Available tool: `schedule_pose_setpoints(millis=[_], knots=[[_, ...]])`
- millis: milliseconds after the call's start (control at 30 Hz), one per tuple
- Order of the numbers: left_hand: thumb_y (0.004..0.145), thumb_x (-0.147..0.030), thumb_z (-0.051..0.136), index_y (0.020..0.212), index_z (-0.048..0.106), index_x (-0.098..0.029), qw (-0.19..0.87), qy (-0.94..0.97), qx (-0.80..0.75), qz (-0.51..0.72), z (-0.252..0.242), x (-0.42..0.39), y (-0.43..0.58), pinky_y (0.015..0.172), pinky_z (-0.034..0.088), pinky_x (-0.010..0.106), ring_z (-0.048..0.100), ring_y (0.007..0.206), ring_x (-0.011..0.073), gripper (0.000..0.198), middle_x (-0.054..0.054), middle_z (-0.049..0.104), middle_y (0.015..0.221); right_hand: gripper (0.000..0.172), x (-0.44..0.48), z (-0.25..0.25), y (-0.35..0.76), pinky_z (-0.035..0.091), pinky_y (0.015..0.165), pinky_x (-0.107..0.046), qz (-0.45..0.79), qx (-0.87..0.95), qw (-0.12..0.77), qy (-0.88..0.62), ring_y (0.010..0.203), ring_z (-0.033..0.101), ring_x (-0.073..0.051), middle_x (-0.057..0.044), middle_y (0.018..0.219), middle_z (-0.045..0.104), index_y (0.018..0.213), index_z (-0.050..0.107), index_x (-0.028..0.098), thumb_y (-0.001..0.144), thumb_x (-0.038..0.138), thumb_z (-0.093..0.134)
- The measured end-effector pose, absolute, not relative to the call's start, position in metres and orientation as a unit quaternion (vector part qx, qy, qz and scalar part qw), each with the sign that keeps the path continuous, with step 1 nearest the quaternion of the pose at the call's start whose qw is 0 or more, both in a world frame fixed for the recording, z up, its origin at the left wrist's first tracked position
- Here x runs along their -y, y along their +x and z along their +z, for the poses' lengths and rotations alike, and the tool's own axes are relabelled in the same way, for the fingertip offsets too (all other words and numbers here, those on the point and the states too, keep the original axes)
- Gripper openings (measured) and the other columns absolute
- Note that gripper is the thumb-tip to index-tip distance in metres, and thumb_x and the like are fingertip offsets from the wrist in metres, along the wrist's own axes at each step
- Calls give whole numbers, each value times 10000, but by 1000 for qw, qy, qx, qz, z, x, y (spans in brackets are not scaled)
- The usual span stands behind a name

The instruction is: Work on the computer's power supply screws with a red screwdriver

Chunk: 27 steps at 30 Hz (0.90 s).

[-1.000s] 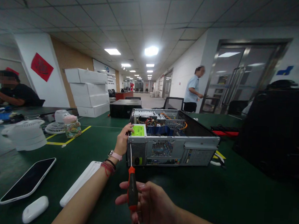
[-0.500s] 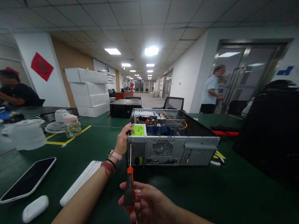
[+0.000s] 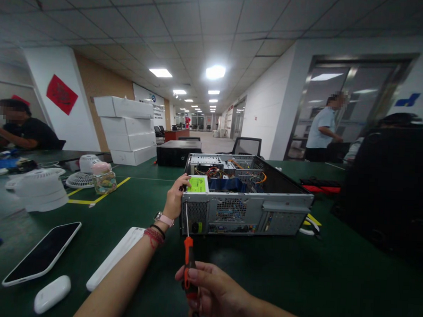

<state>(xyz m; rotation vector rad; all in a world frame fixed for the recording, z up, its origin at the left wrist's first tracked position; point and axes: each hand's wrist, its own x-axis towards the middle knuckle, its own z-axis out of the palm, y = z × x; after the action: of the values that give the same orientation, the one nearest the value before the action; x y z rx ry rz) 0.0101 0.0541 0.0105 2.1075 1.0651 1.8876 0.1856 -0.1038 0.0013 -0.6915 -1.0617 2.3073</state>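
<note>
While right hand (image 3: 214, 284) fingers grip screwdriver (image 3: 188, 246) | computer case (image 3: 235, 216) lies beyond them | left hand (image 3: 176, 197) fingers touch its corner, grip unclear

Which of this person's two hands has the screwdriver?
The right hand, with fingers around the screwdriver; the left hand instead rests at the near left corner of the computer case.

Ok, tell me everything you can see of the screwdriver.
The screwdriver has an orange and black handle, apparently plastic or rubber, and a thin, metallic-looking shaft. The right hand grips the handle. It points away from the person, leaning slightly left, its tip at the case's near left edge; contact is unclear.
</note>
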Motion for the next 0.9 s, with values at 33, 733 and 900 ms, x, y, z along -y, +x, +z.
schedule_pose_setpoints(millis=[33,733,900], knots=[[871,-355,246,847,552,-184,59,695,-352,624,11,-54,10,1031,362,413,463,1236,235,352,101,598,1160,361,104,1,185,323,521,-231,848,387,251,-260,504,439,-47,48,633,505,840,619,138,604,370,764],[868,-340,250,846,549,-185,64,695,-351,624,12,-53,11,1034,359,417,457,1239,239,338,100,596,1158,472,104,-4,187,362,621,-248,879,358,219,-228,587,492,-78,-65,846,655,1056,629,102,643,306,524],[855,-311,273,854,554,-174,74,697,-339,628,10,-55,10,1037,342,412,452,1240,239,313,110,587,1159,469,104,-5,186,385,640,-243,872,370,228,-227,639,529,-82,-76,913,666,1070,623,119,612,218,599]])
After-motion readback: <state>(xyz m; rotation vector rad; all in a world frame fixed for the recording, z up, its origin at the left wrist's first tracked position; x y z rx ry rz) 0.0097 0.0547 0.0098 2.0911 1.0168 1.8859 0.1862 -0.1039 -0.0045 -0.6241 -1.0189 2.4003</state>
